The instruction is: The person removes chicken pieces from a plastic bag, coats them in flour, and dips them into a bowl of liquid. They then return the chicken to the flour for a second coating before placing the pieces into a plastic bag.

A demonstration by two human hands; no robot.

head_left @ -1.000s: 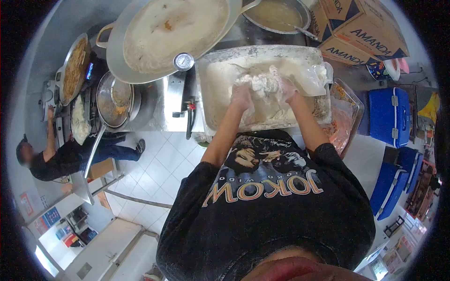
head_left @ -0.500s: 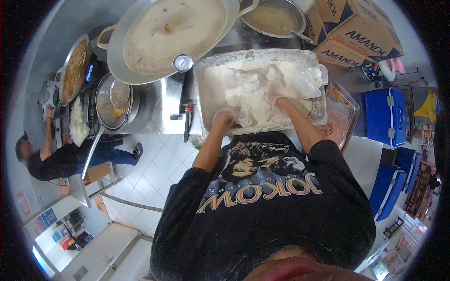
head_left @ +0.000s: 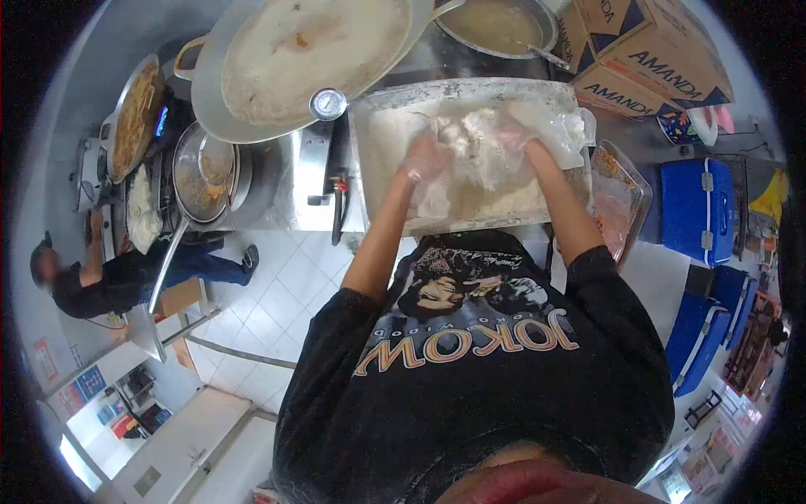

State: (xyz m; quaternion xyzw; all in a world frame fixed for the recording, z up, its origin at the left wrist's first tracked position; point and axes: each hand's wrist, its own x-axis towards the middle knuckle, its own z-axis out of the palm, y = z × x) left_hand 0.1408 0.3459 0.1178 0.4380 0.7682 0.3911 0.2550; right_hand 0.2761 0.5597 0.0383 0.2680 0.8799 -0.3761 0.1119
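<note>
A wide, shallow tub point(head_left: 470, 225) dusted with white flour lies in front of me. Both hands are inside it, in thin clear plastic gloves. My left hand point(head_left: 428, 158) curls into the floury heap on the left side. My right hand point(head_left: 514, 139) cups the heap's right side. Pale, flour-coated pieces point(head_left: 480, 133) are bunched up between the two hands; flour and motion blur hide their kind and most of my fingers. A clear plastic bag point(head_left: 561, 139) lies at the tub's right end.
A large pan of bubbling oil point(head_left: 319, 59) with a dial thermometer point(head_left: 327, 104) stands close at upper left. A metal bowl of cloudy liquid point(head_left: 491, 34), cardboard boxes point(head_left: 646, 71) and a tray point(head_left: 617, 197) flank the tub. A strainer point(head_left: 201, 189) sits left. Another person point(head_left: 92, 281) works far left.
Both hands have moved away from the tub's near edge toward its far middle, shifting the flour-coated pieces with them. More of the tub's floor shows near me.
</note>
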